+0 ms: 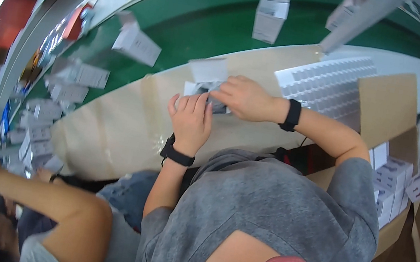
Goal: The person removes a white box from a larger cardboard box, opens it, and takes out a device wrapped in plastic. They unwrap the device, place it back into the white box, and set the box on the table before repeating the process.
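Observation:
On the brown-covered bench in front of me lies a small white box [210, 69], its lid flap raised on the far side. Something grey [206, 85] shows in its opening, too small and covered to name. My left hand [191, 122] rests at the box's near left side, fingers bent over its edge and holding it. From the right, my right hand [248, 98] reaches in, fingers curled and pinched at the grey contents; what they pinch is hidden. Both wrists wear black bands.
A green conveyor belt [194, 28] beyond the bench carries open white boxes [270, 22]. A white moulded tray [329, 84] lies right of my hands. At my right stands an open carton [386, 108] with several small boxes. Co-workers flank me; a forearm [38, 194] extends at left.

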A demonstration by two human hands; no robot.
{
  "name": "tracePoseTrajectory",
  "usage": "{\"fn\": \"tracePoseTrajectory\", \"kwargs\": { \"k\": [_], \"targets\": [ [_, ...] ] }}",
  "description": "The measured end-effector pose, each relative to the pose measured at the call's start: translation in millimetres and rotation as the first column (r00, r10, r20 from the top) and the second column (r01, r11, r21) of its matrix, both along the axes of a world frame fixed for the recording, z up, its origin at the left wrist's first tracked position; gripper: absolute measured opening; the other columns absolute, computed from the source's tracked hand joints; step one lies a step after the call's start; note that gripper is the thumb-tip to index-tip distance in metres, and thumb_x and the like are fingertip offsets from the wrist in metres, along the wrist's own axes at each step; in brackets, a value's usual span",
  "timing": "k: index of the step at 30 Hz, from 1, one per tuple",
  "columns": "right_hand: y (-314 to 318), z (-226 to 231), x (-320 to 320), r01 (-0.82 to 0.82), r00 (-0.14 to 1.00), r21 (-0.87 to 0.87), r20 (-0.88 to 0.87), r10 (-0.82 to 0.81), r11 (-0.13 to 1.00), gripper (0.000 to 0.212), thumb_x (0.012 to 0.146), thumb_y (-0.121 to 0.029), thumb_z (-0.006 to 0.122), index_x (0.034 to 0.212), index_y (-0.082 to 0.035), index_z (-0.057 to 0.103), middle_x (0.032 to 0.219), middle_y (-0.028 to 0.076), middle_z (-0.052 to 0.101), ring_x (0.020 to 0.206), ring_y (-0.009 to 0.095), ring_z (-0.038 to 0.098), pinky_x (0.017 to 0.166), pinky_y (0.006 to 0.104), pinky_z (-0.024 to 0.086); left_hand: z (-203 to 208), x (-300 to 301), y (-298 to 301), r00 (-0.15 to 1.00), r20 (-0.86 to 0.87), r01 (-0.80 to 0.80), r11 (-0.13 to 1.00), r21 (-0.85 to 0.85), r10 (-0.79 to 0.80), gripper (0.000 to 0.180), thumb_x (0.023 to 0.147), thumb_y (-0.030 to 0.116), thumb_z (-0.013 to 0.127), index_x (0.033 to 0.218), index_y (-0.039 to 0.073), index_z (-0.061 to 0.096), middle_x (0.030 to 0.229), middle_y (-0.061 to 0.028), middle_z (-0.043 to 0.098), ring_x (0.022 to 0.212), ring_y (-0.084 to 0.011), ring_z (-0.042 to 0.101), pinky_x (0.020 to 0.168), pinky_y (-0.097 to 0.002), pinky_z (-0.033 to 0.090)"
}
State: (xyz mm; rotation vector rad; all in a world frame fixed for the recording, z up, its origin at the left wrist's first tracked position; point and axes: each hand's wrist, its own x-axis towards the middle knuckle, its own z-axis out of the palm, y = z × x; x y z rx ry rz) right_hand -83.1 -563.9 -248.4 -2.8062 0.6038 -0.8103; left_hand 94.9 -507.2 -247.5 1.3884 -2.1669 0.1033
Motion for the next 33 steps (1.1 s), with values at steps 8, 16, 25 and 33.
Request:
{"fn": "tracePoseTrajectory", "kwargs": {
  "k": [8,16,25,33],
  "targets": [
    [-16.4,18.4,-6.7,-0.105,0.945,-0.014,-0.314,0.095,0.994,0.014,0.064,-0.010,0.057,0.076,-0.007,0.052,0.080,0.007,0.050,0.077,0.023,0.050,0.063,0.0324,0.043,4.9,1.6,-18.0,0.999,-0.035,0.001,1.000,0.014,0.000,0.020,0.073,0.006,0.054,0.093,0.007,0.056,0.071,-0.0043,0.057,0.072,-0.0195,0.054,0.080,-0.0371,0.035],
    [-15.1,12.5,-23.8,-0.152,0.967,0.007,-0.206,0.150,0.988,0.014,0.061,-0.008,0.058,0.071,-0.006,0.048,0.080,0.008,0.047,0.079,0.024,0.047,0.065,0.0332,0.041,11.7,-5.9,-23.4,0.994,0.083,0.055,0.980,0.194,-0.072,0.024,0.068,0.011,0.062,0.091,0.010,0.056,0.079,-0.0041,0.061,0.073,-0.0198,0.058,0.070,-0.0346,0.037],
    [-27.5,-1.5,-22.9,-0.084,0.994,0.068,-0.068,0.089,0.994,0.013,0.063,-0.008,0.058,0.071,-0.006,0.047,0.079,0.009,0.046,0.076,0.026,0.046,0.065,0.0339,0.040,5.8,-12.3,-58.5,0.931,0.294,0.102,0.929,0.355,-0.215,0.038,0.058,0.029,0.074,0.089,0.011,0.060,0.073,-0.0051,0.060,0.076,-0.0197,0.058,0.083,-0.0428,0.032],
    [-35.1,18.0,-33.0,-0.055,0.998,0.182,-0.020,0.060,0.982,0.022,0.069,-0.019,0.066,0.075,-0.004,0.051,0.080,0.009,0.048,0.075,0.024,0.047,0.064,0.0329,0.039,17.3,-1.5,-46.8,0.927,-0.373,0.140,0.954,0.264,-0.033,0.035,0.054,0.021,0.077,0.084,0.009,0.062,0.070,-0.0021,0.057,0.073,-0.0149,0.052,0.082,-0.0368,0.036]
  ]
}}
